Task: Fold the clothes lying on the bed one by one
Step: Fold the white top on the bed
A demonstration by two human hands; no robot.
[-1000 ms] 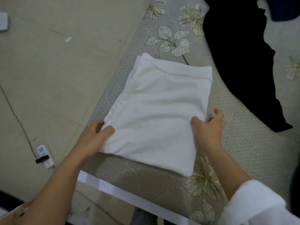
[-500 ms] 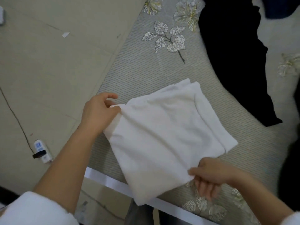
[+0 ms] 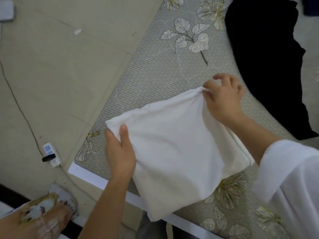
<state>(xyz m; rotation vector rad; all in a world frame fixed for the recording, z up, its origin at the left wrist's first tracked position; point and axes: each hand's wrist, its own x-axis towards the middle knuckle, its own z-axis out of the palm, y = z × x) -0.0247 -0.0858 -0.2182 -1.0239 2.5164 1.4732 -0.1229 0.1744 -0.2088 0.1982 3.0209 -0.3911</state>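
Note:
A folded white garment (image 3: pixel 174 152) hangs lifted over the near edge of the bed (image 3: pixel 148 75), its lower corner drooping past the white bed frame. My left hand (image 3: pixel 119 150) grips its left corner, thumb on top. My right hand (image 3: pixel 224 99) pinches the far upper corner between thumb and fingers. A black garment (image 3: pixel 265 54) lies spread on the bed at the upper right, apart from both hands.
The bed has a grey striped cover with leaf and flower prints. Beige tiled floor (image 3: pixel 60 66) lies to the left, with a white power strip (image 3: pixel 51 155) and its cable. A dark blue cloth (image 3: pixel 310 6) shows at the top right corner.
The white garment lay flat a second ago; both hands lifted and turned it. My right hand moved from the near corner up to the far corner, and my left hand shifted its hold nearer.

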